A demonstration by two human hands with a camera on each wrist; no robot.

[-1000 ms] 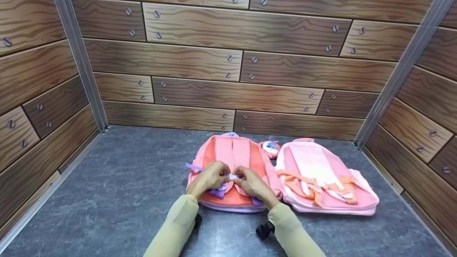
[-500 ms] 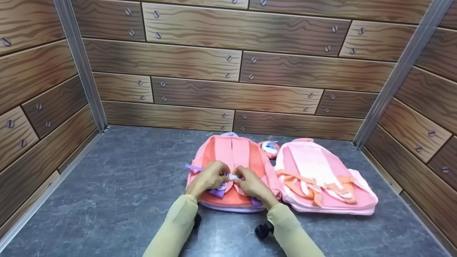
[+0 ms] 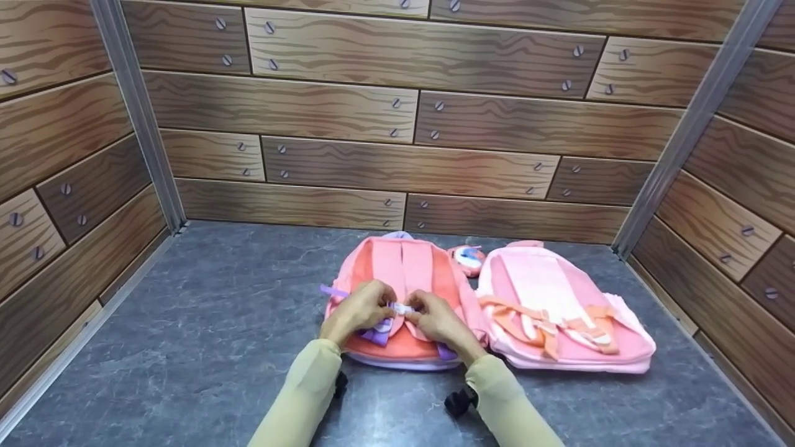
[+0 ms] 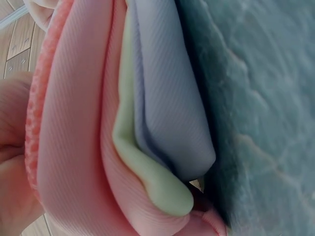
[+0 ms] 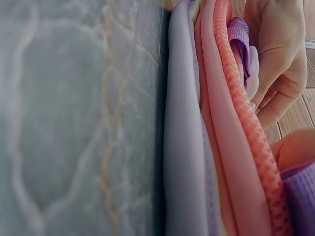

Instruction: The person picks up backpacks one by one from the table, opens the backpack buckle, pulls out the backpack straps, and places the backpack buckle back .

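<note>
A coral-pink backpack [image 3: 386, 256] lies on the table with its shoulder straps facing up. In the head view a small white buckle [image 3: 401, 308] sits over the middle of the straps. My left hand [image 3: 362, 310] pinches the buckle's left side between thumb and fingers. On the other side, my right hand [image 3: 438, 319] pinches its right end with curled fingers. Purple webbing [image 3: 375, 336] hangs below the left hand. The left wrist view shows the bag's layered side [image 4: 74, 118]; in the right wrist view a purple strap [image 5: 239, 37] lies beside fingers.
A lighter pink backpack [image 3: 540, 279] with orange straps [image 3: 549, 338] lies directly to the right. Between the bags' tops sits a small round pink pouch [image 3: 467, 259]. Wood-patterned walls [image 3: 348, 112] enclose the grey marbled table [image 3: 205, 335] at the back and sides.
A little more of the white buckle shows between the fingertips. Both hands stay at the same place on the coral backpack, and the view has shifted slightly.
</note>
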